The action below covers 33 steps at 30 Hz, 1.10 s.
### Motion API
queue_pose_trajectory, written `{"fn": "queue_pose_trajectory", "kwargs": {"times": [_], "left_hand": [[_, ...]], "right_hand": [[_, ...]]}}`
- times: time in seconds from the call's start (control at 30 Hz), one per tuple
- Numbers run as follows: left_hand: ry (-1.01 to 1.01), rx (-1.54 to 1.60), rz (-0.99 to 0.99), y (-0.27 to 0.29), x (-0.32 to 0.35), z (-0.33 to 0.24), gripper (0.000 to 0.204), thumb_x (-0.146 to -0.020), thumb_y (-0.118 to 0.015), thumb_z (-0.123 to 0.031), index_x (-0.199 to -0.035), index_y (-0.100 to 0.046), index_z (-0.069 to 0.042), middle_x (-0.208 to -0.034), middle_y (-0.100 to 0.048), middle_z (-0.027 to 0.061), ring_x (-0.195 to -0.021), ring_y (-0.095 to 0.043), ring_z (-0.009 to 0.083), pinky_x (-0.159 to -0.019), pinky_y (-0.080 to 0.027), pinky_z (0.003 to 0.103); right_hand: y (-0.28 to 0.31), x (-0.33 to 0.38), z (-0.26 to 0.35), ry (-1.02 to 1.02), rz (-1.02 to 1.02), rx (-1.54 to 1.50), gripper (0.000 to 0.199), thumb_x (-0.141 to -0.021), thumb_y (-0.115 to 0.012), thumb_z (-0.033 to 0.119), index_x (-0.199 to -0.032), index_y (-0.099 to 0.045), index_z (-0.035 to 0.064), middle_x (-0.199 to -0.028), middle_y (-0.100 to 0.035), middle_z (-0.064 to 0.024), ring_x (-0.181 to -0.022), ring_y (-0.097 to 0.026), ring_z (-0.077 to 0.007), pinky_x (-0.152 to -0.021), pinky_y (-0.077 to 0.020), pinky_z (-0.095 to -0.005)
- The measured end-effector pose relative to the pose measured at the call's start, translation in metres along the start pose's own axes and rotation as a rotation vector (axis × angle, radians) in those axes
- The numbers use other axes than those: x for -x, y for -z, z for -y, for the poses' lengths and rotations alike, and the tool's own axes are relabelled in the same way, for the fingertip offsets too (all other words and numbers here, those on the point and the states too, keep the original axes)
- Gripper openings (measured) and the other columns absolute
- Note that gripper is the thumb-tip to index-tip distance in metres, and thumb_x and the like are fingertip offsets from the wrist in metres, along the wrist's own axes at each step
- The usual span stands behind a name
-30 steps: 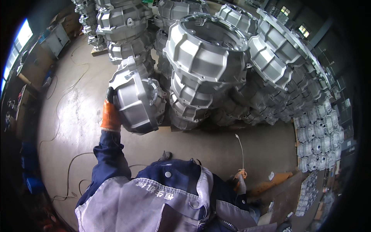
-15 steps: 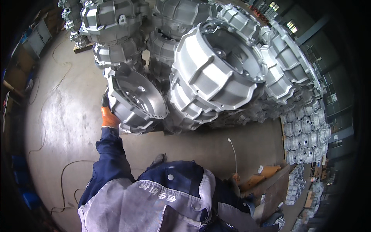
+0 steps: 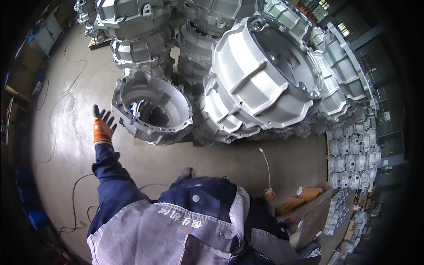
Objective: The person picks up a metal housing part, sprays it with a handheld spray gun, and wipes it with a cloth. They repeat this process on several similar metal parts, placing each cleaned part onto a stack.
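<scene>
Housing (image 3: 143,128) sits hollow side up in front of stacked castings (image 3: 251,81), its placing seemingly done. The left hand (image 3: 103,126) is empty, fingers spread, just beside it; the right hand is out of sight, its grip and any remaining work unclear.

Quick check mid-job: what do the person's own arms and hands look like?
The left hand wears a glove, orange with dark fingers and a pale cuff edge. The left sleeve is navy and creased, meeting grey cloth toward the shoulder. I can't make out the right hand.
</scene>
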<state>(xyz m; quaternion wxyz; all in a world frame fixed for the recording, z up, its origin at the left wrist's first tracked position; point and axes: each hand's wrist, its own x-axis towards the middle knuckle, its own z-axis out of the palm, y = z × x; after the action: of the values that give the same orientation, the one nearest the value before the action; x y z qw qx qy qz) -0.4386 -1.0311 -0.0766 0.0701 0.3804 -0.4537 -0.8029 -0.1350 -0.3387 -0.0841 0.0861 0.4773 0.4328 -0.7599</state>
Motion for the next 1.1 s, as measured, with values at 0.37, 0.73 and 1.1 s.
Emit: {"fn": "queue_pose_trajectory", "kwargs": {"times": [0.37,0.73,1.1], "left_hand": [[0.27,-0.865,0.304,-0.066,-0.02,-0.068,0.031,-0.084,-0.061,-0.029,-0.093,-0.064,0.0,-0.079,-0.068,0.0095,-0.061,-0.064,0.0226,-0.061,-0.055,0.036],[-0.104,-1.576,-0.172,-0.033,-0.026,-0.038,0.037,-0.071,-0.065,-0.029,-0.091,-0.069,0.002,-0.089,-0.068,0.0176,-0.086,-0.066,0.0286,-0.079,-0.048,0.034],[-0.037,-1.041,-0.151,-0.025,0.002,-0.012,0.035,-0.073,-0.063,-0.022,-0.091,-0.066,0.007,-0.087,-0.068,0.0188,-0.078,-0.066,0.0295,-0.072,-0.05,0.035]], "right_hand": [[0.043,-0.052,-0.024,0.064,0.257,0.17,0.03,-0.095,-0.046,0.036,-0.1,-0.058,0.0092,-0.095,-0.059,-0.0078,-0.085,-0.057,-0.0241,-0.083,-0.0479,-0.0382],[-0.028,0.007,-0.022,0.0,0.11,-0.243,0.024,-0.087,-0.061,0.034,-0.091,-0.058,0.0107,-0.077,-0.057,-0.0051,-0.072,-0.057,-0.0224,-0.068,-0.0484,-0.0376],[-0.024,0.026,-0.038,0.064,-0.01,-0.168,0.032,-0.088,-0.06,0.039,-0.096,-0.057,0.0079,-0.081,-0.058,-0.0068,-0.073,-0.057,-0.0223,-0.07,-0.0492,-0.0371]]}}
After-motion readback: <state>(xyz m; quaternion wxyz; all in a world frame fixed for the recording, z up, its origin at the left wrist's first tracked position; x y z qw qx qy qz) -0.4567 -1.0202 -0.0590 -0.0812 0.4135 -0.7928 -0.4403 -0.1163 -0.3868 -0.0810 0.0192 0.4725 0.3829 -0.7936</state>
